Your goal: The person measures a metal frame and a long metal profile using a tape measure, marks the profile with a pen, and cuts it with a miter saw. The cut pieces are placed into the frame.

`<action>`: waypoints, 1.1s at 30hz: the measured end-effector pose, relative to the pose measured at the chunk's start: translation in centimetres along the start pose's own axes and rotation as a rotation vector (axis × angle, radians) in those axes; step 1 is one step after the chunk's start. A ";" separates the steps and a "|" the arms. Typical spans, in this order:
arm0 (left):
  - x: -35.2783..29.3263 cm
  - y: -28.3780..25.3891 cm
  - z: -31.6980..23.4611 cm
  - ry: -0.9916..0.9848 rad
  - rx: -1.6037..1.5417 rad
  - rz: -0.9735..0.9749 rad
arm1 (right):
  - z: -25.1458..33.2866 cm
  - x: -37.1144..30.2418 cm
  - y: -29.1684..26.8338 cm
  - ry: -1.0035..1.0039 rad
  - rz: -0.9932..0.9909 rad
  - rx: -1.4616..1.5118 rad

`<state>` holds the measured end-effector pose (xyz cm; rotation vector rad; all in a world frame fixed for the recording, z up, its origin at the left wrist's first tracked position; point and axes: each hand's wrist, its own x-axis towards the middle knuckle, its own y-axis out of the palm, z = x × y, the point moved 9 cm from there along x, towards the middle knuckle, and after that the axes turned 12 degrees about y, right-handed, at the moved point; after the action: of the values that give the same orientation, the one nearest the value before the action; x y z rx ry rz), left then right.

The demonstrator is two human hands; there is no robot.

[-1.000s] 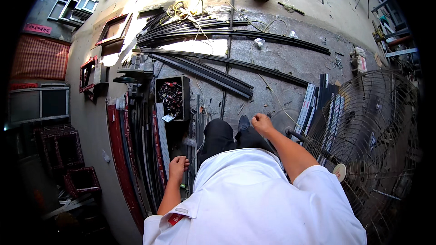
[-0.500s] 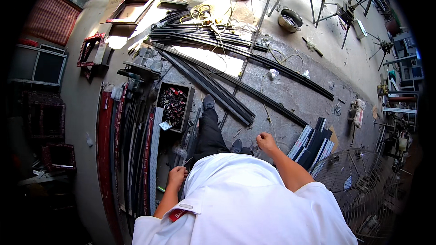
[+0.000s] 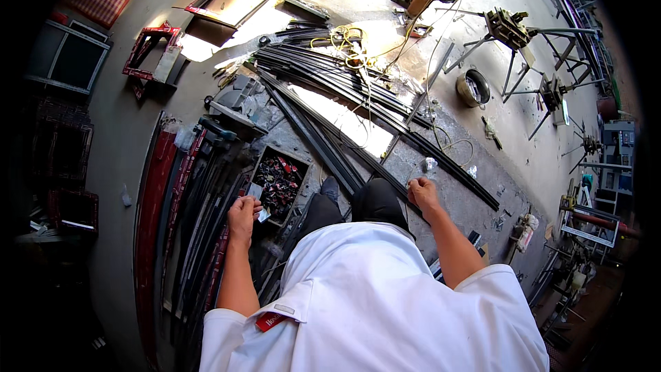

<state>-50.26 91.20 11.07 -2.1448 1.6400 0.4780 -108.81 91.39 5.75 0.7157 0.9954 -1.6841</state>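
Observation:
My left hand [image 3: 243, 222] is raised with its fingers curled together, over the dark metal profiles and beside a wooden box [image 3: 303, 165] of small black and red scraps [image 3: 278, 182]. Whatever those fingers may hold is hidden; a pale card-like piece [image 3: 262, 215] shows right next to them. My right hand [image 3: 424, 196] hangs closed in front of me, above the grey floor near long black profiles [image 3: 451, 165]. It touches none of them, and the inside of its grip cannot be seen.
A cutting machine [image 3: 234, 107] stands beyond the box, with bundled red and black profiles [image 3: 153, 186] to the left. Yellow cable [image 3: 348, 38] trails over more profiles. A metal pot [image 3: 473, 88] and legged stands [image 3: 508, 27] are at the right; red-edged frames [image 3: 227, 3] lie far left.
My left hand has risen and moved forward from my side to near the scrap box. My right hand has shifted slightly right and forward. The view has turned and I have stepped forward.

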 end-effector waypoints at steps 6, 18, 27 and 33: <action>0.7 -4.6 3.1 -0.142 -0.074 -0.184 | 13.0 1.8 4.8 -0.119 0.076 -0.054; -4.0 -1.5 14.3 -0.256 0.143 -0.187 | 17.2 19.0 7.7 -0.082 0.096 -0.628; 17.4 9.2 -4.3 -0.529 -0.177 -0.408 | 49.4 28.1 19.6 -0.010 0.248 -0.436; 37.6 8.3 -25.9 -0.080 -0.086 -0.322 | 70.9 27.5 23.3 -0.185 0.239 -0.273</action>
<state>-47.93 44.92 13.92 -2.3620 1.2196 0.5328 -95.17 13.16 10.76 0.4686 0.9458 -1.3485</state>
